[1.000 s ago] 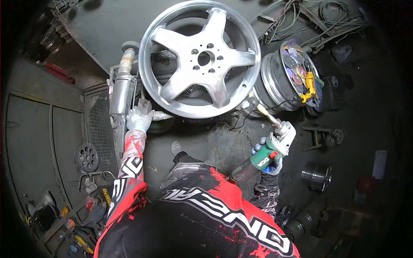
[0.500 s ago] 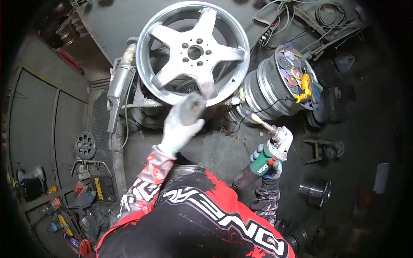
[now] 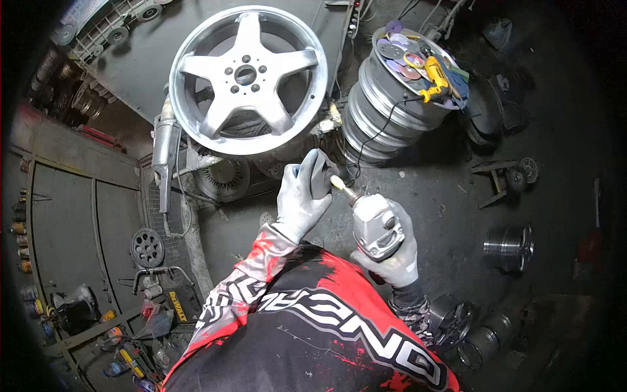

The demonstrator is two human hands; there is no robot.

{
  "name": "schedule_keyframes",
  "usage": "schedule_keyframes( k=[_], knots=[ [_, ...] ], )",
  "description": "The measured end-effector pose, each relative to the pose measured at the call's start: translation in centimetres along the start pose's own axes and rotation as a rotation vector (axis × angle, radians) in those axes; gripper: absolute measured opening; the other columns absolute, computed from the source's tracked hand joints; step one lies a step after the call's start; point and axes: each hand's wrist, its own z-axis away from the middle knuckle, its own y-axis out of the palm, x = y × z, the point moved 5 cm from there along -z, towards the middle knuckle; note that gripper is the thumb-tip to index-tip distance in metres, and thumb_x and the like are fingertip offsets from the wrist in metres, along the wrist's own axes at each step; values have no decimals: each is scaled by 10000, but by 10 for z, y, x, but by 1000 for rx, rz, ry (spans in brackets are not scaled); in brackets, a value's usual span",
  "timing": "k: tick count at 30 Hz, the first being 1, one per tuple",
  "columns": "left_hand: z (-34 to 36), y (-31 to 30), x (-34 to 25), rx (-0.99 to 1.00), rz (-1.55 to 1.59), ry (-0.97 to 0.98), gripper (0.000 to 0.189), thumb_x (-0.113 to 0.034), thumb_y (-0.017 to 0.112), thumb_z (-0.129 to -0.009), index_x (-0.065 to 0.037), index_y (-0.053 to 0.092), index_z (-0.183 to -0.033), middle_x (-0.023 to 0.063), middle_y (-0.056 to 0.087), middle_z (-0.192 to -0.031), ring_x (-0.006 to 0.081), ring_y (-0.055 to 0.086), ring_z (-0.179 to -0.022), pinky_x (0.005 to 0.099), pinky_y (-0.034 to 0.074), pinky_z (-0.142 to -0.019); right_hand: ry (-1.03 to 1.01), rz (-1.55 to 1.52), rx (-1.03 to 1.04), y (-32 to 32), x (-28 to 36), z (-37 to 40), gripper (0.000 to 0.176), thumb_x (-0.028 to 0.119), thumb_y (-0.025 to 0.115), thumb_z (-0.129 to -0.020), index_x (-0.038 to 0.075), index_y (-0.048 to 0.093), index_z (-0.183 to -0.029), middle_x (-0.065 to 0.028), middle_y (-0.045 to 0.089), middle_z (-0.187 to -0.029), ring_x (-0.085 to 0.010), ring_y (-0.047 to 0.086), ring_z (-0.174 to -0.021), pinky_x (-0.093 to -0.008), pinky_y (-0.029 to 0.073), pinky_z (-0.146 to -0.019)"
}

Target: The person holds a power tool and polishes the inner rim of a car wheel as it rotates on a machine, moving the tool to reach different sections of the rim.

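My left hand (image 3: 300, 199), in a white glove, is closed on a grey flat piece (image 3: 320, 176), maybe a folded sanding sheet. In my right hand (image 3: 401, 255), also gloved, is a power grinder (image 3: 375, 225); its green body is hidden and its silver head shows. A shaft with a pale tip (image 3: 336, 181) points up-left from the grinder and meets the grey piece, apparently touching it. Beyond my hands is a five-spoke alloy wheel (image 3: 284, 63), bare and shiny, raised on a stand.
Stacked rims (image 3: 392, 124) stand right of the wheel, topped with sanding discs (image 3: 392, 51) and a yellow power tool (image 3: 435, 80). A grey tool (image 3: 164, 147) hangs at left. A loose rim (image 3: 508, 248) lies on the floor at right.
My right hand has brought the grinder left and turned it, so its tip meets the grey piece. My left hand has drawn back from the wheel's rim. The view has shifted.
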Motion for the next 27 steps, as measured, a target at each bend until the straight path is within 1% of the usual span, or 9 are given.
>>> schedule_keyframes(
  k=[3, 5, 6, 10, 13, 15, 19, 24, 27],
  knots=[
    [8, 8, -5, -21, 23, 44, 882, -172, 759, -634, -115, 402, -1439, 168, 536, -1114, 337, 532, -1029, 422, 473, -908, 20, 59, 10, 3, -1, 5, 1017, 223, 928, -611, 68, 351, -1434, -201, 582, -1280, -296, 608, -1164, -396, 519, -959],
    [13, 11, -4, -13, -10, 20, 884, -178, 764, -638, -122, 402, -1443, 163, 534, -1087, 335, 537, -1027, 423, 475, -898, -33, 233, 21, 5, -4, 11, 997, 248, 917, -626, 70, 352, -1429, -215, 597, -1269, -330, 638, -1129, -408, 543, -927],
    [15, 11, -3, -10, -24, 19, 887, -189, 771, -640, -132, 403, -1446, 163, 530, -1089, 336, 539, -1026, 425, 476, -896, -8, 235, 45, 6, -5, 13, 1006, 273, 919, -619, 70, 352, -1425, -213, 572, -1311, -348, 627, -1145, -410, 543, -930],
    [25, 9, -1, 18, -60, -18, 894, -227, 790, -646, -163, 409, -1452, 168, 518, -1100, 337, 545, -1024, 432, 479, -891, -23, 233, 80, 7, -7, 18, 1010, 284, 921, -615, 76, 354, -1425, -207, 563, -1326, -346, 624, -1151, -409, 540, -935],
    [31, 10, 3, 12, -71, -50, 894, -241, 793, -649, -176, 412, -1454, 171, 512, -1107, 341, 546, -1023, 433, 481, -890, -11, 263, 116, 9, -8, 20, 1019, 259, 926, -611, 46, 352, -1425, -206, 584, -1301, -299, 617, -1173, -387, 516, -968],
    [34, 8, 4, 9, -76, -48, 894, -242, 792, -648, -174, 411, -1454, 170, 513, -1106, 343, 546, -1022, 434, 482, -889, -24, 250, 128, 10, -8, 20, 1010, 303, 912, -630, 84, 339, -1433, -207, 560, -1328, -352, 622, -1153, -415, 543, -930],
    [36, 8, 8, -39, -71, -15, 895, -240, 790, -647, -171, 410, -1454, 170, 512, -1107, 346, 544, -1030, 437, 483, -887, 35, 214, 151, 11, -9, 23, 1015, 305, 912, -628, 90, 334, -1434, -205, 562, -1326, -357, 625, -1144, -419, 546, -923],
    [33, 3, 7, -44, -119, -4, 897, -231, 786, -646, -171, 409, -1457, 171, 509, -1109, 347, 538, -1029, 439, 484, -883, -81, 234, 109, 12, -5, 22, 1017, 296, 915, -622, 101, 335, -1435, -204, 593, -1282, -370, 650, -1091, -423, 559, -895],
    [32, 3, 6, -60, -128, 18, 897, -232, 785, -648, -177, 409, -1460, 173, 507, -1110, 348, 536, -1024, 439, 483, -882, -70, 261, 111, 11, 1, 23, 1021, 285, 917, -618, 101, 335, -1436, -202, 591, -1287, -369, 650, -1092, -418, 559, -897]
  ],
)
